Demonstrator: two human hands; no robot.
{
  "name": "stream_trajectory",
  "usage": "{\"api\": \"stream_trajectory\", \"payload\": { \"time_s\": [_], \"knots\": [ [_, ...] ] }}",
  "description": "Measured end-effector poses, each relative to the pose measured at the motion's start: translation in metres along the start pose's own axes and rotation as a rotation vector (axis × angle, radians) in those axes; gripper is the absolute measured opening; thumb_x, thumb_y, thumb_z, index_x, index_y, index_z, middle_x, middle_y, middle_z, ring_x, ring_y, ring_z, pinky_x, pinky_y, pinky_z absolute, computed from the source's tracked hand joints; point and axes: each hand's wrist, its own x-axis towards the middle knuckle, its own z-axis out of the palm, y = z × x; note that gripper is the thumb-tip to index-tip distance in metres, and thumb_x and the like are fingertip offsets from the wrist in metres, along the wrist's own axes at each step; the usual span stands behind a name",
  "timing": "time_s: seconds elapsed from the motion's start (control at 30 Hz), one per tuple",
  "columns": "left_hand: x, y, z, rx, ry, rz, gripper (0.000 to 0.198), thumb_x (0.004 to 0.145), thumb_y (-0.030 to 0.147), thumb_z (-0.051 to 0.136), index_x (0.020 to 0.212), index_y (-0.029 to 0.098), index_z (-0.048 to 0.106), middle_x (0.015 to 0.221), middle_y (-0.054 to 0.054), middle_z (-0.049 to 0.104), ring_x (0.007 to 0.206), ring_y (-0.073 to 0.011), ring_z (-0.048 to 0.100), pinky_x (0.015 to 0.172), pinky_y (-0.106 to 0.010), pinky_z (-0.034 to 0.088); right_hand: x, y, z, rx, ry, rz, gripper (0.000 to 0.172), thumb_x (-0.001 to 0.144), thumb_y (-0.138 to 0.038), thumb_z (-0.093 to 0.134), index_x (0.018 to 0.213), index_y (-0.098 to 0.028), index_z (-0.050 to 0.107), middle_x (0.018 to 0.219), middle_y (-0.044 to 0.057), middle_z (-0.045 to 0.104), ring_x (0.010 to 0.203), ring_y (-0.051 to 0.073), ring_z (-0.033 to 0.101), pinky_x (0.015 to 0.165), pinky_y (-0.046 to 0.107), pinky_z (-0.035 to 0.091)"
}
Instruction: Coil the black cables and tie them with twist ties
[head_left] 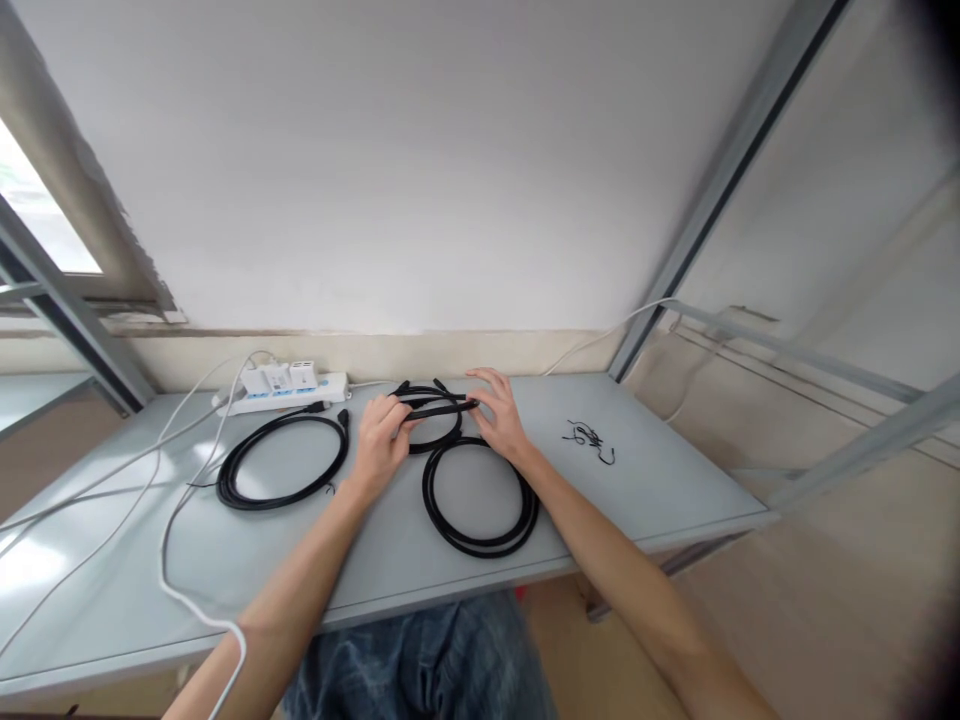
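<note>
My left hand (382, 440) is closed on the left side of a black cable (435, 410), just above the grey tabletop. At the cable's right side, my right hand (499, 412) pinches it between thumb and fingers, with the other fingers raised. Behind and below my hands lies a smaller black coil (442, 440). Nearer to me is a larger round coil (480, 548), its right edge close to my right forearm. Another black coil (238, 490) lies flat to the left, its plug ends at the top right.
A white power strip (330, 388) with plugged-in adapters stands at the back left. White cords (166, 560) run across the left side and over my left forearm. Thin black ties (589, 436) lie at the right. Metal frame posts (694, 215) flank the table (660, 480).
</note>
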Motion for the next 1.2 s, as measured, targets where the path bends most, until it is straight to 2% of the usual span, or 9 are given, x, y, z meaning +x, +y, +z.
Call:
{"api": "stream_trajectory", "payload": {
  "time_s": [0.17, 0.33, 0.43, 0.53, 0.7, 0.83, 0.97, 1.07, 1.2],
  "knots": [
    [0.005, -0.005, -0.004, -0.072, 0.101, -0.143, 0.024, 0.104, 0.029, 0.046, 0.082, 0.022, 0.053, 0.077, -0.002, 0.052, 0.076, -0.0198, 0.05, 0.071, -0.034, 0.039, -0.001, -0.032, 0.005, 0.26, -0.005, 0.09, 0.028, 0.104, -0.042, 0.054, 0.086, -0.023, 0.064, 0.095, 0.009, 0.073, 0.099, 0.025, 0.067, 0.095, 0.044, 0.053],
    [0.006, -0.01, -0.004, -0.093, 0.137, -0.185, 0.028, 0.106, 0.033, 0.042, 0.082, 0.023, 0.049, 0.08, -0.002, 0.052, 0.078, -0.0196, 0.051, 0.072, -0.033, 0.041, -0.003, -0.05, 0.004, 0.397, -0.215, 0.219, 0.049, 0.101, -0.063, 0.053, 0.082, -0.02, 0.063, 0.067, -0.001, 0.053, 0.059, 0.013, 0.044, 0.055, 0.027, 0.037],
    [0.004, -0.01, -0.001, -0.077, 0.131, -0.165, 0.026, 0.107, 0.035, 0.042, 0.087, 0.022, 0.053, 0.09, -0.005, 0.055, 0.087, -0.0213, 0.054, 0.079, -0.035, 0.045, -0.002, -0.053, -0.003, 0.367, -0.22, 0.214, 0.058, 0.105, -0.064, 0.044, 0.068, -0.02, 0.052, 0.059, -0.004, 0.04, 0.053, 0.01, 0.033, 0.051, 0.026, 0.029],
    [0.002, -0.006, 0.003, -0.062, 0.107, -0.175, 0.024, 0.107, 0.034, 0.041, 0.098, 0.021, 0.059, 0.102, -0.008, 0.057, 0.098, -0.0226, 0.057, 0.088, -0.037, 0.048, -0.005, -0.054, -0.005, 0.206, -0.091, 0.169, 0.057, 0.105, -0.059, 0.049, 0.062, -0.022, 0.046, 0.054, -0.006, 0.03, 0.05, 0.01, 0.026, 0.049, 0.027, 0.026],
    [0.001, 0.001, 0.008, -0.072, 0.05, -0.228, 0.037, 0.107, 0.031, 0.044, 0.142, 0.021, 0.05, 0.136, -0.015, 0.055, 0.129, -0.0262, 0.053, 0.11, -0.045, 0.044, -0.015, -0.047, 0.0, -0.16, 0.102, 0.003, 0.054, 0.102, -0.06, 0.053, 0.063, -0.023, 0.06, 0.049, -0.001, 0.044, 0.047, 0.013, 0.036, 0.05, 0.03, 0.033],
    [0.0, -0.004, 0.013, -0.11, 0.024, -0.335, 0.053, 0.104, 0.032, 0.05, 0.155, 0.021, 0.04, 0.143, -0.018, 0.052, 0.13, -0.0263, 0.054, 0.111, -0.047, 0.045, -0.015, -0.034, 0.004, -0.29, 0.024, 0.045, 0.057, 0.102, -0.064, 0.05, 0.063, -0.024, 0.063, 0.05, 0.001, 0.047, 0.049, 0.015, 0.043, 0.052, 0.032, 0.036],
    [0.001, -0.011, 0.018, -0.56, -0.053, -0.666, 0.059, 0.102, 0.047, 0.053, 0.153, 0.022, 0.04, 0.12, -0.012, 0.07, 0.104, -0.0229, 0.069, 0.092, -0.041, 0.056, -0.012, -0.03, 0.016, -0.283, -0.14, 0.042, 0.057, 0.104, -0.064, 0.048, 0.069, -0.023, 0.067, 0.053, 0.002, 0.051, 0.055, 0.016, 0.052, 0.059, 0.03, 0.042],
    [0.007, -0.012, 0.017, -1.061, -0.12, -0.927, 0.06, 0.101, 0.065, 0.045, 0.139, 0.02, 0.053, 0.117, -0.014, 0.075, 0.104, -0.0284, 0.073, 0.084, -0.043, 0.06, -0.01, -0.034, 0.029, -0.307, -0.265, -0.054, 0.055, 0.104, -0.064, 0.049, 0.076, -0.023, 0.072, 0.056, 0.003, 0.056, 0.057, 0.016, 0.053, 0.06, 0.029, 0.042],
    [0.012, -0.015, 0.009, -1.218, -0.102, -1.005, 0.038, 0.093, 0.043, 0.07, 0.118, 0.016, 0.063, 0.135, -0.019, 0.07, 0.115, -0.0298, 0.071, 0.084, -0.038, 0.061, -0.009, -0.036, 0.039, -0.345, -0.364, -0.176, 0.051, 0.105, -0.062, 0.047, 0.101, -0.022, 0.079, 0.062, 0.002, 0.062, 0.061, 0.016, 0.056, 0.064, 0.028, 0.043]
  ]
}}
